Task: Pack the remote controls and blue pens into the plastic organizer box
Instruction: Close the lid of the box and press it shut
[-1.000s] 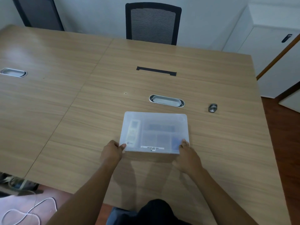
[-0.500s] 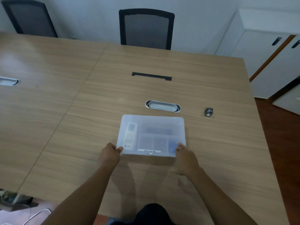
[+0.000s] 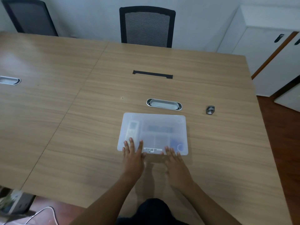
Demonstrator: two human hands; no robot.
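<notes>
The translucent plastic organizer box [image 3: 162,120] lies flat on the wooden table with its lid down. Through the lid I make out a white remote control [image 3: 132,129] in the left compartment, a dark remote [image 3: 160,129] in the middle, and blue items [image 3: 175,142] at the near right. My left hand [image 3: 133,157] rests flat, fingers spread, on the lid's near left edge. Flat on the near right edge lies my right hand [image 3: 176,166], fingers on the lid. Neither hand grips anything.
A small grey metal cylinder [image 3: 210,109] stands on the table right of the box. An oval cable grommet [image 3: 164,104] sits just behind the box, a black slot [image 3: 152,74] farther back. A black mesh chair [image 3: 146,26] faces the far edge; white cabinets [image 3: 267,54] stand at right.
Both hands have gone from gripping the box's near corners to lying flat with fingers spread on the lid. The box has stayed in place.
</notes>
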